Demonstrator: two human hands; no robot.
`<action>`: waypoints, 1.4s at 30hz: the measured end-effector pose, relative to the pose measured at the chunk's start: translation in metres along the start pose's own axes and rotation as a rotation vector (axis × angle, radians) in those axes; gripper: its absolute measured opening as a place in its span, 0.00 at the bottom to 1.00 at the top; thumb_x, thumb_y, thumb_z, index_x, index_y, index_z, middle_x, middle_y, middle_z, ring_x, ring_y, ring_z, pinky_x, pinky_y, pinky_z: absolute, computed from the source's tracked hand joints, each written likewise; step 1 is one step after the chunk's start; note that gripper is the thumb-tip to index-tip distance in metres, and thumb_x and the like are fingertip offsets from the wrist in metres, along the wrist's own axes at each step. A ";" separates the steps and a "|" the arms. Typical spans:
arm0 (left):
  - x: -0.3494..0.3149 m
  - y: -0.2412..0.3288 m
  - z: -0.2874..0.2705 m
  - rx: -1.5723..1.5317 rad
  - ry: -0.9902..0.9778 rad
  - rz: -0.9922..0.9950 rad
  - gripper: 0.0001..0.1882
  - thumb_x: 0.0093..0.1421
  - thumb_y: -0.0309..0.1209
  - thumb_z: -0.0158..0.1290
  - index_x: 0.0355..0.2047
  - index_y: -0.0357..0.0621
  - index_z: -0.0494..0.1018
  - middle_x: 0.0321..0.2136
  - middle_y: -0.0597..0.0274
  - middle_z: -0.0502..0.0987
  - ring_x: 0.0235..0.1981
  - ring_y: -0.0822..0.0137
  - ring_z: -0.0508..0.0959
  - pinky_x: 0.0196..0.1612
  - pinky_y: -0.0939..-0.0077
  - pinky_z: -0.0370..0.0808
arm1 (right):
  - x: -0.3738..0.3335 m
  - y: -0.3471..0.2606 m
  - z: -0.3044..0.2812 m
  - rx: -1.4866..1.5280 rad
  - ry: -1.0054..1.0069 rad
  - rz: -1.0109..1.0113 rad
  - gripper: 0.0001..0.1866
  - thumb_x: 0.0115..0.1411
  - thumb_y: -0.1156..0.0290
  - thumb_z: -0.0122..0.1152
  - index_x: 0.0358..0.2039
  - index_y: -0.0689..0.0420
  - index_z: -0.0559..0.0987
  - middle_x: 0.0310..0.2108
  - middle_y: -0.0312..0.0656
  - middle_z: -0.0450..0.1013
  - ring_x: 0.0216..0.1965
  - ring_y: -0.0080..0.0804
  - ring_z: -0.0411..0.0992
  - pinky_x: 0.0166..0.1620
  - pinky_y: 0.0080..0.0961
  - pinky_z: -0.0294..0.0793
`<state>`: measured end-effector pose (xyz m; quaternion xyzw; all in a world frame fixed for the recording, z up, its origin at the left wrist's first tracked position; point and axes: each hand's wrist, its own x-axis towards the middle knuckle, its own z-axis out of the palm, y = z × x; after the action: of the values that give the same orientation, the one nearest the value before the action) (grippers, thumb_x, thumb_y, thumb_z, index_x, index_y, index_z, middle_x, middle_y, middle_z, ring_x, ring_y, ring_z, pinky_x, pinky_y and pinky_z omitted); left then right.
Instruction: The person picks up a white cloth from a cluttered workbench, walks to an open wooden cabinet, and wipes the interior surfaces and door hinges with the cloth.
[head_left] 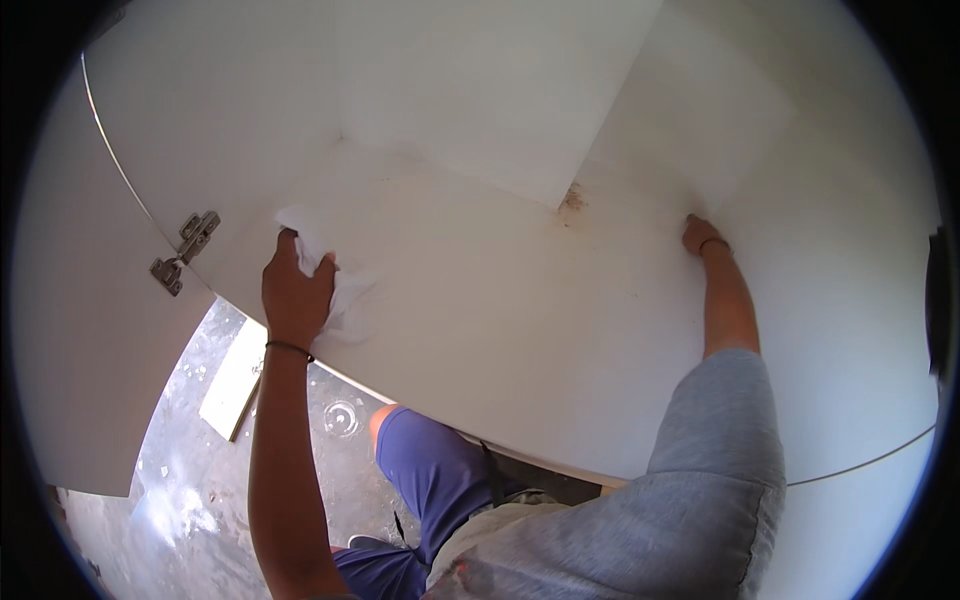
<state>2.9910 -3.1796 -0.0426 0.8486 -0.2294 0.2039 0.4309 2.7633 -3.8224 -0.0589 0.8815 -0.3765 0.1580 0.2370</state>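
Note:
Inside a white cabinet, my left hand (298, 290) grips a thin, crumpled white cloth (345, 305) against the cabinet's bottom panel (460, 300). Part of the cloth sticks out past the fingertips and part trails beside the thumb. Deeper in on the right, my right hand (703, 234) is closed, close to where the bottom panel meets the right side wall. Whatever its curled fingers hold, if anything, is hidden. A brown, crumbly stain (573, 198) marks the panel between the two hands, at the front corner of an upright divider (500, 110).
On the left, a metal hinge (186, 252) joins the cabinet side to a swung-out white door (95, 330). A pale board (234, 385) lies on the spotted grey floor (190, 500) below. The cabinet's front edge (400, 405) runs before my knees.

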 end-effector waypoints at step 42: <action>0.031 -0.042 -0.020 -0.085 -0.306 0.321 0.27 0.50 0.37 0.56 0.45 0.30 0.64 0.36 0.39 0.74 0.40 0.45 0.74 0.42 0.63 0.70 | -0.257 -0.099 -0.236 -0.056 -0.568 0.378 0.15 0.54 0.74 0.42 0.36 0.65 0.76 0.37 0.54 0.74 0.41 0.44 0.73 0.44 0.33 0.72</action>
<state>3.0369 -3.1477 -0.0423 0.8032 -0.4327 0.1290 0.3886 2.6417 -3.4846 -0.0076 0.7982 -0.5883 -0.0632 0.1132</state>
